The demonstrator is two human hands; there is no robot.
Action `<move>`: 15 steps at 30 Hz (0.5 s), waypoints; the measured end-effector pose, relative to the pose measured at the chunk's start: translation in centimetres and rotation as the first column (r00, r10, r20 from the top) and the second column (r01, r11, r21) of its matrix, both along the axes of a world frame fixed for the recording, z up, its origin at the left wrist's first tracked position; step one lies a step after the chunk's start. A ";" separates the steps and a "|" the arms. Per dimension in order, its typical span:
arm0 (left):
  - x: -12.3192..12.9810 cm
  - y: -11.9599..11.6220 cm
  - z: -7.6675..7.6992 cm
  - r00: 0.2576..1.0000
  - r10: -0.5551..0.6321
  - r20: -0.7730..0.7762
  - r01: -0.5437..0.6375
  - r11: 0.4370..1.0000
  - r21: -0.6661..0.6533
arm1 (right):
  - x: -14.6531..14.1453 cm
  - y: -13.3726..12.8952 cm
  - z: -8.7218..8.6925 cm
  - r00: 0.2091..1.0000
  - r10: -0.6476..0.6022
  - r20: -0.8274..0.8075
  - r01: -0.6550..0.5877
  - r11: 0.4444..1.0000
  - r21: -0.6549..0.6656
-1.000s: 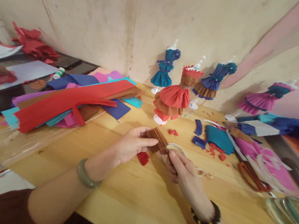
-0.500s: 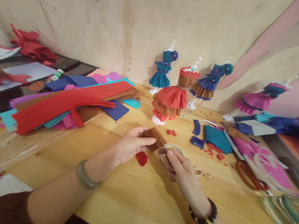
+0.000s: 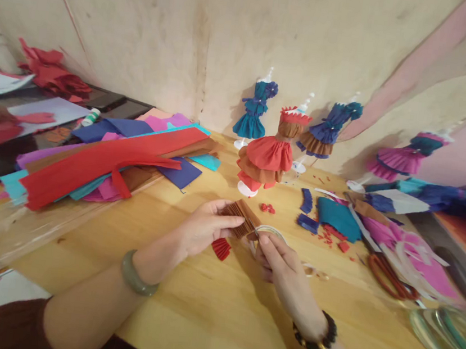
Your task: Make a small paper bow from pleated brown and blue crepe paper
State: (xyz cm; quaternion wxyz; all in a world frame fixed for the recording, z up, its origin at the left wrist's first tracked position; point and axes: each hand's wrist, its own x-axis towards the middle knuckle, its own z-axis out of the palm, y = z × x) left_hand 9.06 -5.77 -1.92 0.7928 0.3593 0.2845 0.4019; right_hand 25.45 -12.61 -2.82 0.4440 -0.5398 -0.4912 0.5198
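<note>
Left hand (image 3: 200, 228) has the pleated brown strip (image 3: 250, 216) pinched, right hand (image 3: 280, 258) is clamped on some skinny tool (image 3: 257, 232) at its edge.

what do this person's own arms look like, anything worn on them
The left arm has a dark brown sleeve ending well short of the wrist, plus a smooth grey-green bangle. The right arm, no sleeve showing, wears a dark beaded bracelet with gold-coloured beads.
</note>
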 end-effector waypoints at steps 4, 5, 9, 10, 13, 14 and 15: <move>0.1 -0.1 0.2 1.000 0.010 0.001 -0.010 1.000 -0.014 | 0.0 0.1 -0.1 1.000 0.000 -0.004 0.000 1.000 0.013; 0.1 -0.1 0.3 1.000 0.007 0.006 -0.007 1.000 -0.012 | 0.0 0.1 -0.1 1.000 0.000 -0.007 0.000 1.000 0.013; 0.1 -0.2 0.3 1.000 0.000 0.020 0.000 1.000 -0.009 | -0.1 0.1 0.0 1.000 -0.009 -0.015 0.009 1.000 -0.003; 0.0 -0.2 0.3 1.000 0.001 0.021 -0.001 1.000 -0.014 | -0.1 0.0 0.1 1.000 -0.012 -0.019 0.011 1.000 -0.010; 0.1 -0.2 0.2 0.999 0.008 0.032 -0.007 1.000 -0.025 | -0.2 -0.1 0.2 1.000 -0.015 -0.027 0.014 1.000 -0.028; 0.1 -0.2 0.2 0.999 0.009 0.039 -0.009 1.000 -0.024 | -0.2 -0.1 0.2 1.000 -0.016 -0.027 0.015 0.999 -0.030; 0.1 -0.2 0.1 0.999 0.011 0.045 -0.010 1.000 -0.024 | -0.2 -0.1 0.2 1.000 -0.016 -0.026 0.015 0.999 -0.030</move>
